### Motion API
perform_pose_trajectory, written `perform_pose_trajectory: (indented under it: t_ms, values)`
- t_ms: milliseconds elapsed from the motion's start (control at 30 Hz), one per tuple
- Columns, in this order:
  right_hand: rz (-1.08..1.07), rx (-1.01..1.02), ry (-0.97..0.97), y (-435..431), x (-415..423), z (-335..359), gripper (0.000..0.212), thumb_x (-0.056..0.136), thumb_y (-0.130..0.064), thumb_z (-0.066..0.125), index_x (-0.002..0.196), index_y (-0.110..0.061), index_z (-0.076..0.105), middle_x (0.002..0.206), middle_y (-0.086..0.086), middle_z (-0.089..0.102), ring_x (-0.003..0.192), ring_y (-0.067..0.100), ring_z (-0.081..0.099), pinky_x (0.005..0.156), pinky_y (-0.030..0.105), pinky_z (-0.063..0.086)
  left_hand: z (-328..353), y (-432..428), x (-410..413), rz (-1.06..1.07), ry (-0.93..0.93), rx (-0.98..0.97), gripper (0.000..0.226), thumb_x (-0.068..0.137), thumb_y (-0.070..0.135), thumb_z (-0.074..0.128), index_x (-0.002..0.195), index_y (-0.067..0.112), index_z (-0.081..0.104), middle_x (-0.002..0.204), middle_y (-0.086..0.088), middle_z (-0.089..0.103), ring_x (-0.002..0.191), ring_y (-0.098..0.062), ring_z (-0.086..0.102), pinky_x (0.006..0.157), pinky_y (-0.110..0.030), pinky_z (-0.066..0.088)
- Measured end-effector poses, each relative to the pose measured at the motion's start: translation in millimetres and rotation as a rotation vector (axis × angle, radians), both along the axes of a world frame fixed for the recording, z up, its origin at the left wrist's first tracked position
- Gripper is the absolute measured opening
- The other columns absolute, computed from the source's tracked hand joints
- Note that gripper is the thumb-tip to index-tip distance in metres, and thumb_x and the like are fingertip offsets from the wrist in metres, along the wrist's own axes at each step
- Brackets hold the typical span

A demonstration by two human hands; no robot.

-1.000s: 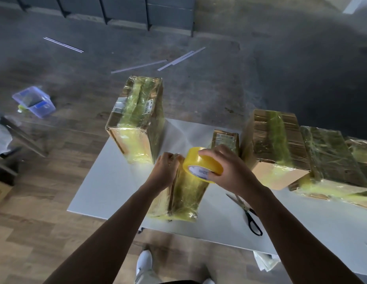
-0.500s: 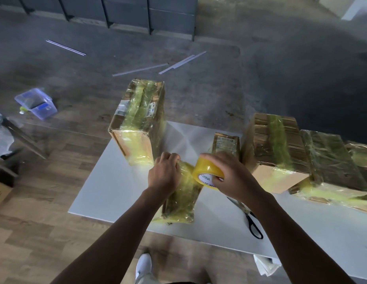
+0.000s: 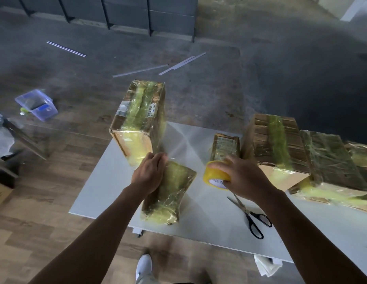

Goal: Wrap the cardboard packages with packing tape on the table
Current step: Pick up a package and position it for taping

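A small cardboard package [image 3: 170,193] wrapped in yellowish tape lies near the front edge of the white table [image 3: 108,181]. My left hand [image 3: 148,173] grips its far left side, fingers curled over the top edge. My right hand [image 3: 240,177] holds a yellow roll of packing tape [image 3: 214,175] to the right of that package, apart from it. A tall taped box [image 3: 139,117] stands at the table's far left corner. Another small package [image 3: 225,146] stands behind the roll.
Black-handled scissors [image 3: 252,216] lie on the table below my right hand. Larger taped boxes [image 3: 275,144] fill the right side, one flatter box [image 3: 330,167] beyond them. A clear plastic bin [image 3: 37,104] sits on the floor at left, with thin strips [image 3: 178,64] farther back.
My right hand has carried the tape roll off the small package to the right and down toward the table. The package now lies flatter under my left hand.
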State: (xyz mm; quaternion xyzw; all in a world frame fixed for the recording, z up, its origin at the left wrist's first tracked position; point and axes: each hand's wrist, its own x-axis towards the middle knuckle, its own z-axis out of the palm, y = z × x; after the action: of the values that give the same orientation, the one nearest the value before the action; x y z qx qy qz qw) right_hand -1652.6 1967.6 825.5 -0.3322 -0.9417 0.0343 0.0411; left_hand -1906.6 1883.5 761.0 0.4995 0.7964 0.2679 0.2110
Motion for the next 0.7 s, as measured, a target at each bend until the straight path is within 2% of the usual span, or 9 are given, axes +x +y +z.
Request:
perform_pose_trajectory:
  t_ms: [67, 167, 367, 433, 567, 633, 700]
  values:
    - [-0.036, -0.092, -0.048, -2.7, 1.7, -6.4, 0.052, 0.079, -0.03, 0.061, 0.13, -0.038, 0.051, 0.117, 0.004, 0.055, 0.096, 0.029, 0.062, 0.074, 0.035, 0.051, -2.5, -1.2, -4.9, -0.006, 0.009, -0.036, 0.042, 0.102, 0.045, 0.024, 0.123, 0.024, 0.055, 0.106, 0.003, 0.045, 0.105, -0.026, 0.053, 0.084, -0.036, 0.039]
    - [-0.063, -0.143, -0.098, -11.8, -11.3, -17.8, 0.055, 0.083, -0.028, 0.058, 0.133, -0.042, 0.041, 0.118, 0.001, 0.048, 0.104, 0.026, 0.058, 0.083, 0.034, 0.049, -2.4, -1.5, -10.1, 0.024, 0.017, -0.059, 0.044, 0.102, 0.047, 0.022, 0.122, 0.025, 0.055, 0.108, 0.002, 0.046, 0.105, -0.027, 0.054, 0.083, -0.037, 0.038]
    - [-0.07, -0.177, -0.107, -19.8, -35.8, -28.6, 0.051, 0.088, -0.028, 0.054, 0.136, -0.041, 0.04, 0.111, 0.001, 0.046, 0.098, 0.026, 0.057, 0.077, 0.029, 0.042, -11.8, -10.2, -26.9, 0.053, 0.014, -0.045, 0.037, 0.102, 0.041, 0.032, 0.123, 0.025, 0.059, 0.118, -0.003, 0.053, 0.104, -0.024, 0.055, 0.084, -0.036, 0.042]
    - [-0.053, -0.168, -0.123, -19.6, -43.0, -29.9, 0.053, 0.088, -0.026, 0.053, 0.137, -0.04, 0.04, 0.111, 0.002, 0.046, 0.099, 0.026, 0.057, 0.077, 0.029, 0.043, -12.4, -11.2, -29.8, 0.034, 0.081, -0.004, 0.034, 0.102, 0.038, 0.038, 0.121, 0.024, 0.063, 0.115, -0.004, 0.055, 0.107, -0.025, 0.053, 0.085, -0.038, 0.046]
    - [-0.046, -0.206, -0.119, -18.8, -51.2, -38.0, 0.054, 0.088, -0.025, 0.053, 0.138, -0.039, 0.04, 0.105, 0.003, 0.045, 0.093, 0.027, 0.059, 0.072, 0.028, 0.043, -14.8, -7.4, -32.5, -0.297, 0.488, 0.146, 0.033, 0.09, 0.021, 0.046, 0.114, 0.019, 0.069, 0.113, -0.004, 0.067, 0.108, -0.032, 0.059, 0.085, -0.046, 0.051]
    - [-0.039, -0.197, -0.123, -19.8, -53.0, -42.3, 0.055, 0.089, -0.025, 0.053, 0.139, -0.038, 0.038, 0.104, 0.003, 0.044, 0.09, 0.026, 0.059, 0.068, 0.027, 0.041, -15.2, -3.3, -32.8, -0.468, 0.535, 0.138, 0.041, 0.08, 0.004, 0.059, 0.119, 0.017, 0.066, 0.111, -0.004, 0.069, 0.101, -0.029, 0.065, 0.087, -0.046, 0.049]
    - [-0.047, -0.204, -0.119, -20.3, -53.7, -44.8, 0.056, 0.089, -0.025, 0.053, 0.14, -0.037, 0.036, 0.105, 0.004, 0.045, 0.091, 0.027, 0.059, 0.068, 0.027, 0.039, -9.0, 0.6, -28.6, -0.498, 0.519, 0.043, 0.052, 0.078, -0.002, 0.062, 0.126, 0.018, 0.06, 0.118, -0.003, 0.066, 0.104, -0.028, 0.064, 0.095, -0.045, 0.043]
